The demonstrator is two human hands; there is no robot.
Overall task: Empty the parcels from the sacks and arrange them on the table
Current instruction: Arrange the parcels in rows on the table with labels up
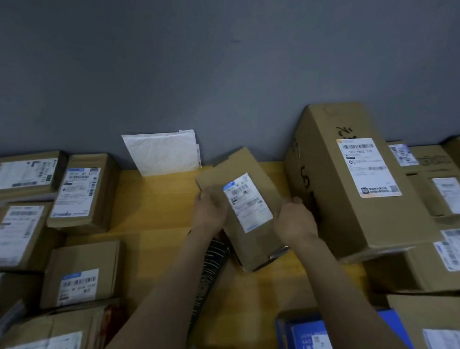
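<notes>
parcel [248,203] label-up over table [154,204], left grip [209,211] clasping its left edge, right grip [294,221] clasping its right edge

Dim, cool indoor light falls evenly, with soft shadows on the desk [155,206]. Everything is slightly blurred; white labels [367,164] look washed out; wide-angle distortion bends the frame edges.

Both bare arms reach forward, left hand [209,211] and right hand [294,221] gripping opposite sides of one box [248,203] with curled fingers.
</notes>
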